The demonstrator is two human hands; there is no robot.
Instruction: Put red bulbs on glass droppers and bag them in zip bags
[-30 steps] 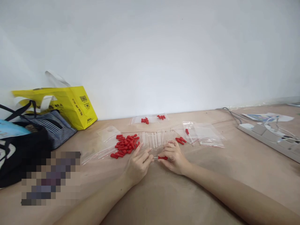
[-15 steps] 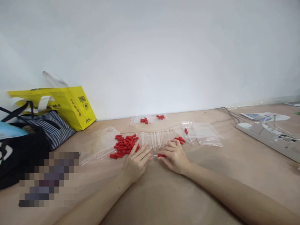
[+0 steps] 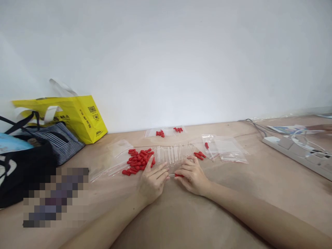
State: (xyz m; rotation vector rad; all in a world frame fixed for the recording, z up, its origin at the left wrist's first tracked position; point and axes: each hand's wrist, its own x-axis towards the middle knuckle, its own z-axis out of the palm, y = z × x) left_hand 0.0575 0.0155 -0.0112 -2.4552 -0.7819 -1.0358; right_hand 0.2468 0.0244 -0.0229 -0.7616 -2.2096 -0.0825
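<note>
Tan bench (image 3: 181, 218), strewn
Red bulbs (image 3: 138, 159) lie beside clear tubes (image 3: 173, 155); yellow bag (image 3: 85, 119) at left, power strip (image 3: 282, 148) at right.

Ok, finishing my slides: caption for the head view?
Right hand on a red bulb, left hand at its clear tube's end.

A plain, pale wall (image 3: 181, 62) rises behind a tan-covered tabletop (image 3: 223, 211) under soft, even light, brightest near the wall's center. The covering shows faint creases, and its far edge runs along the wall's base.
</note>
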